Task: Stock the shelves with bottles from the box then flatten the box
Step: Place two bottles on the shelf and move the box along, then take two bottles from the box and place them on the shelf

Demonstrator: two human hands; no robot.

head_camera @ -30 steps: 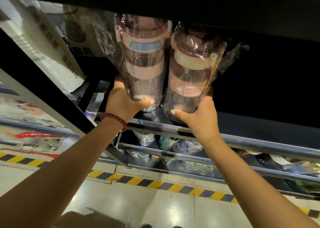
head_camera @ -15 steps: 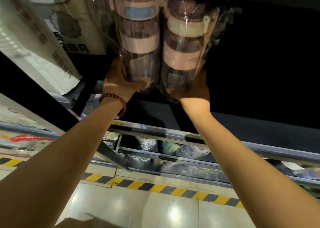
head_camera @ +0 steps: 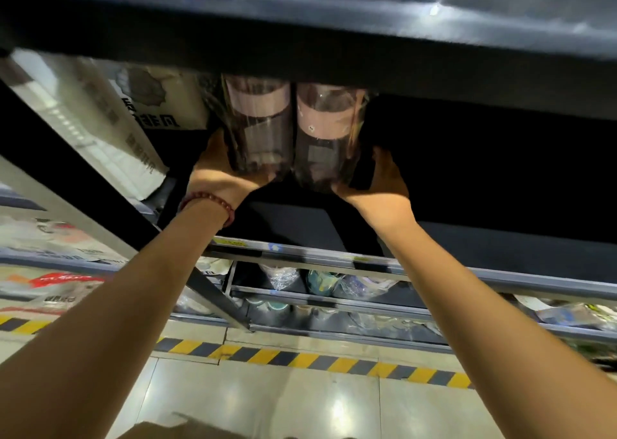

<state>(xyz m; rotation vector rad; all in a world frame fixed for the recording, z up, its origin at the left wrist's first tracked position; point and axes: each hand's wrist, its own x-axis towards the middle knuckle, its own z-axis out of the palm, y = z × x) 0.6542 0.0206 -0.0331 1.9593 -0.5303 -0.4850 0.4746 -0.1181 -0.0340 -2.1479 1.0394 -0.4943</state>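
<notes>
Upper centre, our left hand and right hand each cup a bottle base; slippery wrapped plastic, likely light.

single head-worn wide-angle view, facing forward and tilted down along both outstretched forearms. close to the shelf front, whose upper board fills the top edge; the floor and its striped line lie below. no second view.
</notes>
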